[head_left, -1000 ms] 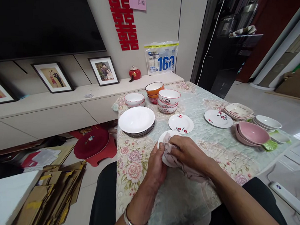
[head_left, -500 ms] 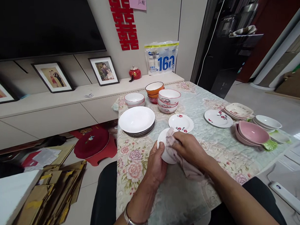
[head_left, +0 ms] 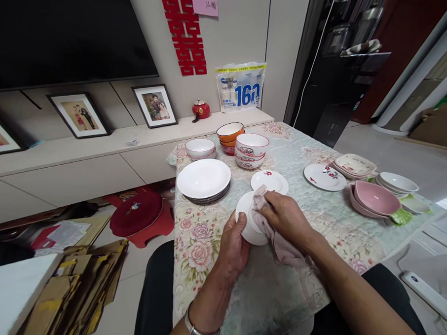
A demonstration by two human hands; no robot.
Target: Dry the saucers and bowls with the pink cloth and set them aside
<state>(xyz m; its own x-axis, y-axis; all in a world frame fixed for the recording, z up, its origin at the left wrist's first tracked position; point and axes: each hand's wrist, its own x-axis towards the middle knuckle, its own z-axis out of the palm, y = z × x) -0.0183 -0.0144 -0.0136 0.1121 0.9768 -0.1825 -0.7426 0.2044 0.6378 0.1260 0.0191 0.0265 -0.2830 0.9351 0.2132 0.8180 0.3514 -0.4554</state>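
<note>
A small white plate [head_left: 247,229] is tilted above the near part of the table, its plain side with a foot ring facing me. My left hand [head_left: 232,241] grips its left edge, thumb on the face. Bunched in my right hand [head_left: 287,215] is a pale pink cloth [head_left: 282,246], pressed against the plate's right half and hanging down below. Just beyond lies a white plate with red flowers [head_left: 270,180]. To the left stands a stack of large white plates [head_left: 203,178].
Farther back are stacked white bowls [head_left: 250,149], orange bowls [head_left: 230,132] and white bowls with red rims [head_left: 200,148]. On the right are a flowered plate [head_left: 324,178], pink leaf-shaped bowls [head_left: 376,199] and square dishes [head_left: 354,164]. A red stool [head_left: 140,215] stands left of the table.
My right hand and the cloth have shifted slightly right on the plate, baring more of its middle and foot ring. My left hand keeps its hold almost in place.
</note>
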